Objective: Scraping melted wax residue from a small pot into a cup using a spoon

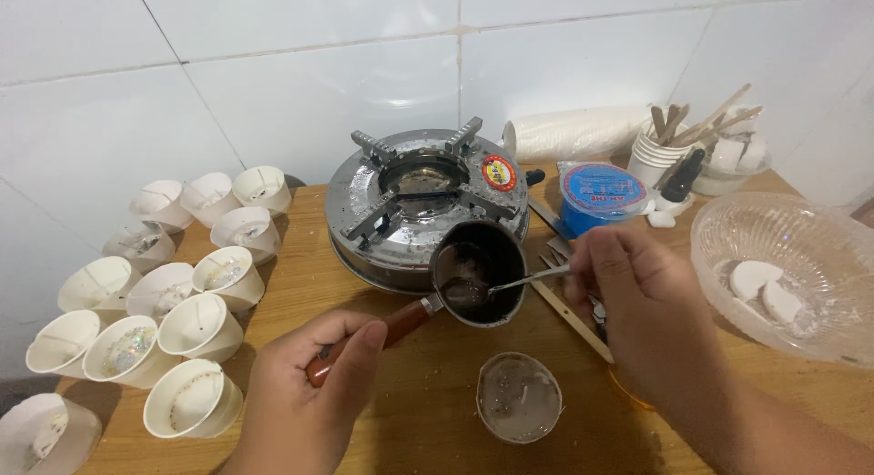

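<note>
My left hand [305, 388] grips the reddish wooden handle [401, 322] of a small dark metal pot [481, 270], held tilted in front of the stove. My right hand [637, 297] holds a thin metal spoon [523, 280] whose tip reaches into the pot, where a dark liquid sits. Directly below the pot stands a paper cup [519, 398] filled with a grey-brown liquid and a thin wick.
A round metal gas stove [360, 197] stands at the back of the wooden table [428, 411]. Several white paper cups [196, 325] with wicks crowd the left. A clear glass bowl [787, 224] with white wax pieces, a blue-lidded tub [601, 194] and a cup of wooden sticks [660, 152] are at right.
</note>
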